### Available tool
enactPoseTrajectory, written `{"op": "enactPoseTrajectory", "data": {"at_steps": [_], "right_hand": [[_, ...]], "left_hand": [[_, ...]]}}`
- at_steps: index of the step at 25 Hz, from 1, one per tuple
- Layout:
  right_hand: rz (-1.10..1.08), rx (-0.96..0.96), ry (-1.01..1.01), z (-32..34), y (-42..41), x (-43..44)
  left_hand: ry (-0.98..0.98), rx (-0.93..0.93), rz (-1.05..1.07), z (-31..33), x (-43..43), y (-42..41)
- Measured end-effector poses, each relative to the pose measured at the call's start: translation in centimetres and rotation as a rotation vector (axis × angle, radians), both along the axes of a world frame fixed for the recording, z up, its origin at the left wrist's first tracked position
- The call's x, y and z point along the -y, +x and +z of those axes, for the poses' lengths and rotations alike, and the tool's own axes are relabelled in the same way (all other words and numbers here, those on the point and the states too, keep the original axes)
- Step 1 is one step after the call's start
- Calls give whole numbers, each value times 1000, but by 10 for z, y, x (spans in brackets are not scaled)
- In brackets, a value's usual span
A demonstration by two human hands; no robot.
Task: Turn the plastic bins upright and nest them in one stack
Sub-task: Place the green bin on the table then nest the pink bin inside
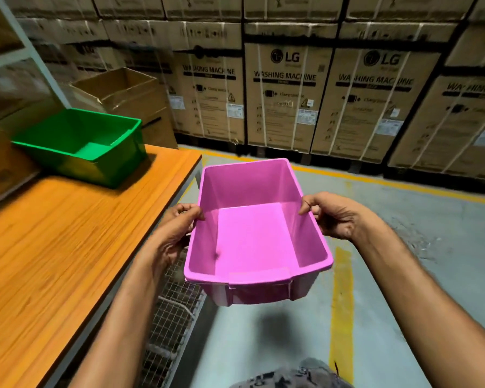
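Pink bin (252, 233) upright between left hand (177, 231) and right hand (333, 217), both gripping its rims.

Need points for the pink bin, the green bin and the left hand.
pink bin (252, 236): head view, on its inside floor.
green bin (95, 151): head view, on its inside floor, bin upright on the table.
left hand (177, 228): head view, on the back of the hand gripping the pink bin's left rim.

Fingers of both hands lying hidden behind the pink bin (252, 233) walls, surface (53, 233) running off the left edge, carton (283, 96) small print blurring beyond reading
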State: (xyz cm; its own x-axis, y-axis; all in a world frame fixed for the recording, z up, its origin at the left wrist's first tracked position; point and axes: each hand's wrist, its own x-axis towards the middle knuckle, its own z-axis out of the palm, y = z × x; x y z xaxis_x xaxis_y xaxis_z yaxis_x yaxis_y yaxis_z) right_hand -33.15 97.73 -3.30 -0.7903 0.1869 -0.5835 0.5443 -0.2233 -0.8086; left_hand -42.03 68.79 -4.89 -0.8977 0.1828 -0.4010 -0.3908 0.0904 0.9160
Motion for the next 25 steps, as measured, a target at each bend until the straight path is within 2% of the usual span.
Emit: {"op": "enactPoseTrajectory", "data": {"at_steps": [6, 10, 13, 18, 25], "right_hand": [[52, -276, 248, 19, -116, -51], [155, -507, 311, 38, -192, -79], [234, -635, 292, 53, -243, -93], [396, -736, 263, 74, -312, -93], [529, -802, 121, 98, -398, -29]], "left_hand": [[18, -269, 148, 20, -51, -82], [-5, -489, 341, 30, -80, -127], [6, -599, 476, 38, -98, -148], [-23, -661, 678, 59, -100, -162], [-105, -733, 827, 102, -56, -190]]}}
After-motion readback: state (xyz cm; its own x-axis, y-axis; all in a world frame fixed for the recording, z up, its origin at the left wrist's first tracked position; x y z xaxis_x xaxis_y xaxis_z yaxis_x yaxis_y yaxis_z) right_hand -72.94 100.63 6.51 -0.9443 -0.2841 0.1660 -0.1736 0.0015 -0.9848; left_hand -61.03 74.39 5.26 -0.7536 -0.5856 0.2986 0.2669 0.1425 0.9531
